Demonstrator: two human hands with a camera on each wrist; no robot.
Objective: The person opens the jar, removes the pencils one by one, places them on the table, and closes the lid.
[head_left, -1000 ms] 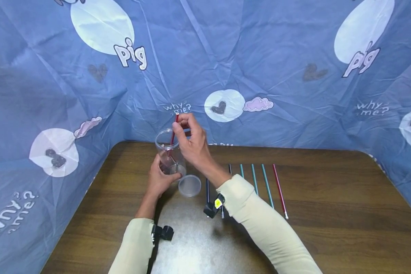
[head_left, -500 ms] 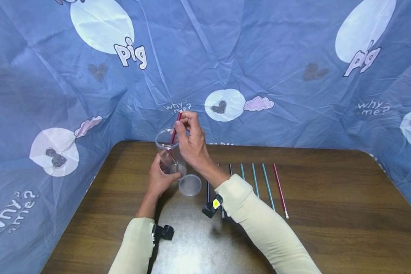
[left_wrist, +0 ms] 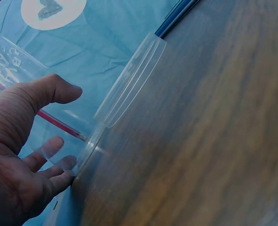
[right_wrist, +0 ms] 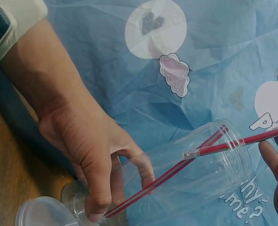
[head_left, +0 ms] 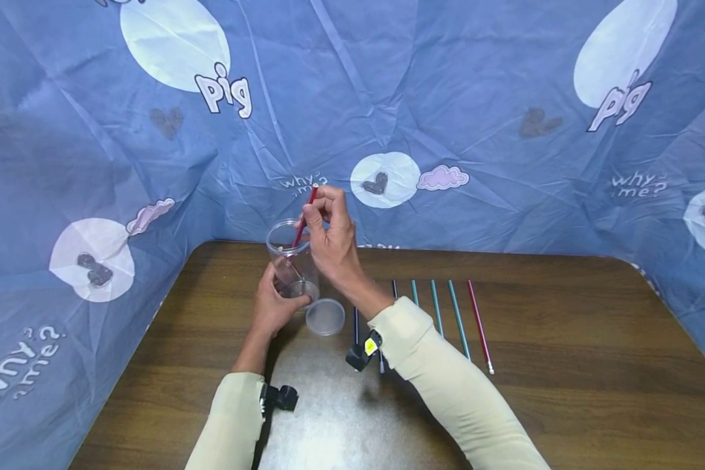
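My left hand (head_left: 275, 305) grips a clear plastic jar (head_left: 283, 262) near its base, thumb and fingers around the wall. The jar stands upright on the table, its mouth uncovered. In the right wrist view, one red pencil (right_wrist: 165, 178) leans inside the jar. My right hand (head_left: 333, 238) pinches a second red pencil (head_left: 307, 215), tilted at the jar's mouth. Its eraser end (right_wrist: 192, 154) is inside the jar, pointing down. A round clear lid (head_left: 326, 317) lies on the table against the jar's base, near my left thumb.
Right of the lid, several pencils lie in a row: a dark one (head_left: 356, 326), teal ones such as this teal pencil (head_left: 459, 320), and a red-and-white-tipped pencil (head_left: 480, 326). My right forearm covers part of them. A blue printed cloth (head_left: 476, 222) hangs behind the brown table (head_left: 564, 326).
My right hand has shifted slightly right and up, and the top of its red pencil now tilts further right. The left hand and the jar stay in place.
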